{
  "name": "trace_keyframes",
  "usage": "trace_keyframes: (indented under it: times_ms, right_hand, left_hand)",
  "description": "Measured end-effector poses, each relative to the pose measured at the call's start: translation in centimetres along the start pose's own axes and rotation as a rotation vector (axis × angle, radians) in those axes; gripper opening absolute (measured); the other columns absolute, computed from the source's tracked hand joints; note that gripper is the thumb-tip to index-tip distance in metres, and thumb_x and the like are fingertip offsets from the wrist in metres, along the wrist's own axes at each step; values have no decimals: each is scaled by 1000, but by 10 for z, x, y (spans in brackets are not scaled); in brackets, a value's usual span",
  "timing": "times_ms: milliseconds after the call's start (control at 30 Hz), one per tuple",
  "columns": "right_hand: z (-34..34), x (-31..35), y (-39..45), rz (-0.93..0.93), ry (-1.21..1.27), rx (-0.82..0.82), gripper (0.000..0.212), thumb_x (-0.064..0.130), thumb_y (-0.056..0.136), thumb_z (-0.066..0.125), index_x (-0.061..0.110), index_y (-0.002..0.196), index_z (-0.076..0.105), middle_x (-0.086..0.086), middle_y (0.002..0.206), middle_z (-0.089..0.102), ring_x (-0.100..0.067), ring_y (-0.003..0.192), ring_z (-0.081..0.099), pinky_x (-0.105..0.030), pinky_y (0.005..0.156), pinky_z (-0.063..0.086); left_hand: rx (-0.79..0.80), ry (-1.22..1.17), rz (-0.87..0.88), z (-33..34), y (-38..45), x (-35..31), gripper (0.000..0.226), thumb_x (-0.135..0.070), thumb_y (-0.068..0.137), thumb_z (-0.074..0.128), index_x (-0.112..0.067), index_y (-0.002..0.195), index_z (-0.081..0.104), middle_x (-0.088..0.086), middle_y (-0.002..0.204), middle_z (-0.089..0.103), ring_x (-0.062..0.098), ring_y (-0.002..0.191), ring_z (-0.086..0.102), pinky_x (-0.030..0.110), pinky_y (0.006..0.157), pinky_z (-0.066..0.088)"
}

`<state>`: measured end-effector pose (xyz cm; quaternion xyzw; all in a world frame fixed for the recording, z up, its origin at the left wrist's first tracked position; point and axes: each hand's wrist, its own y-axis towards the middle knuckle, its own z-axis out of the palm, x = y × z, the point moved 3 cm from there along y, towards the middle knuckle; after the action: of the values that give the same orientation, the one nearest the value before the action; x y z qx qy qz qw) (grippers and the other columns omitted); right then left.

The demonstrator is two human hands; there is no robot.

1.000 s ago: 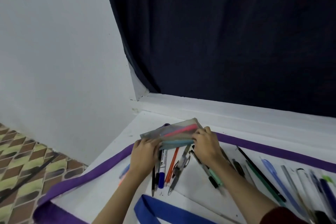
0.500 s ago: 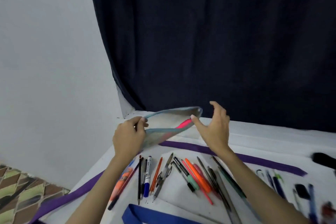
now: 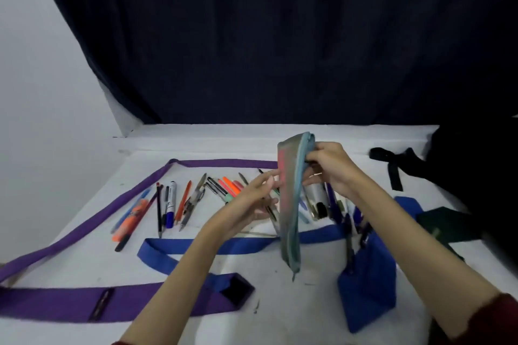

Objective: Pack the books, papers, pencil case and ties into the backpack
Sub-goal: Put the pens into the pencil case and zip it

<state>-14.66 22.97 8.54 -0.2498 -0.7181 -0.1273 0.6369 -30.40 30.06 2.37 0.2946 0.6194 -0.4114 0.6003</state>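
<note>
Right hand: right hand point(image 3: 329, 166) has its fingers curled on the upper end of the pencil case point(image 3: 291, 199), at the zip edge, and grips it above the counter.
Left hand: left hand point(image 3: 259, 200) is relaxed and mostly open, fingers long and a little bent, the fingertips point(image 3: 273, 176) touching or almost touching the left side of the case; it grips nothing that I can see.
Pencil case: soft flat pouch, grey half-clear material with a blue-grey zip border; it hangs nearly upright, the lower end narrow and pointed; something pink shows through its wall.
Purple tie: purple tie point(image 3: 70, 304) is a long flat woven band, wide at the near left, and it runs as a thin strip along the left and far side of the pens.
Blue tie: blue tie point(image 3: 367, 286) is a flat cloth band, wide end near right, folded strip going left under the arms.
Counter: counter point(image 3: 92, 266) is white, smooth, with small dark marks.
Pens: pens and markers point(image 3: 171, 204) lie loose in a fan beyond the ties, thin plastic sticks, orange, blue, black, pink; more lie behind the case, blurred.
Dark book: dark green flat book point(image 3: 448, 223) lies at the right.
Backpack: black backpack point(image 3: 476, 162) at far right, soft fabric, a strap lying on the counter.
Curtain: dark navy curtain point(image 3: 280, 36) hangs behind in soft folds.
</note>
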Motion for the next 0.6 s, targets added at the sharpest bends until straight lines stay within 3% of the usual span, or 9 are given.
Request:
trace_keyframes:
  times_ms: [67, 133, 200, 267, 300, 400, 500, 600]
  right_hand:
    - [-12, 1, -9, -3, 26, -24, 18, -3, 93, 45, 3, 85, 60, -10, 62, 66, -18, 47, 66, -26, 44, 52]
    - [-23, 2, -14, -2, 64, -49, 19, -4, 93, 45, 3, 81, 59, -11, 62, 64, -18, 46, 65, -28, 45, 54]
    - [-32, 4, -19, 0, 111, -54, 19, -5, 93, 46, 2, 79, 59, -12, 60, 64, -18, 45, 64, -27, 45, 55]
    - [-40, 5, -23, 0, 116, -46, 17, -3, 93, 47, 1, 82, 59, -14, 62, 64, -18, 45, 64, -25, 43, 53]
    - [-44, 4, -25, -1, 102, -41, 16, -2, 93, 48, 1, 83, 59, -14, 64, 64, -17, 45, 64, -24, 43, 53]
    - [-56, -1, -27, -10, 71, -39, 14, 0, 93, 50, 3, 83, 59, -13, 66, 63, -16, 46, 63, -26, 46, 55]
    - [-72, -7, -26, -12, 59, -16, 8, 4, 92, 54, 2, 87, 60, -13, 66, 64, -18, 49, 64, -29, 50, 57]
    - [-92, -13, -26, -4, 75, -19, 4, 4, 89, 61, 0, 89, 61, -10, 61, 67, -19, 52, 66, -28, 52, 58]
  left_hand:
    - [43, -43, 11, 21, 9, 11, 90, -79, 48, 71, -59, 128, 37, -6, 148, 34, 33, 133, 37, 51, 102, 38]
    - [58, -33, 42, 44, 15, 17, 100, -81, 48, 69, -65, 133, 20, -5, 152, 29, 29, 136, 34, 56, 108, 32]
    - [28, 22, 79, 66, 20, 16, 114, -85, 49, 65, -54, 142, 8, -5, 149, 33, 27, 129, 42, 52, 105, 38]
    - [-18, 79, 120, 79, 27, 18, 127, -89, 45, 61, -39, 147, 5, 5, 150, 27, 35, 130, 40, 37, 96, 46]
    - [-19, 76, 117, 86, 27, 19, 128, -89, 44, 62, -41, 147, 3, 5, 149, 25, 35, 132, 39, 35, 92, 46]
    - [-11, -4, 102, 100, 30, 23, 111, -76, 56, 65, -50, 145, 4, 0, 147, 27, 25, 127, 43, 31, 82, 47]
    - [-101, -46, 134, 107, 33, 23, 88, -52, 73, 56, -39, 147, 10, 9, 140, 39, 22, 109, 56, 26, 71, 52]
    - [-95, -189, 50, 107, 33, 30, 82, -50, 76, 58, -20, 147, 27, 12, 116, 54, 18, 80, 68, 29, 63, 57]
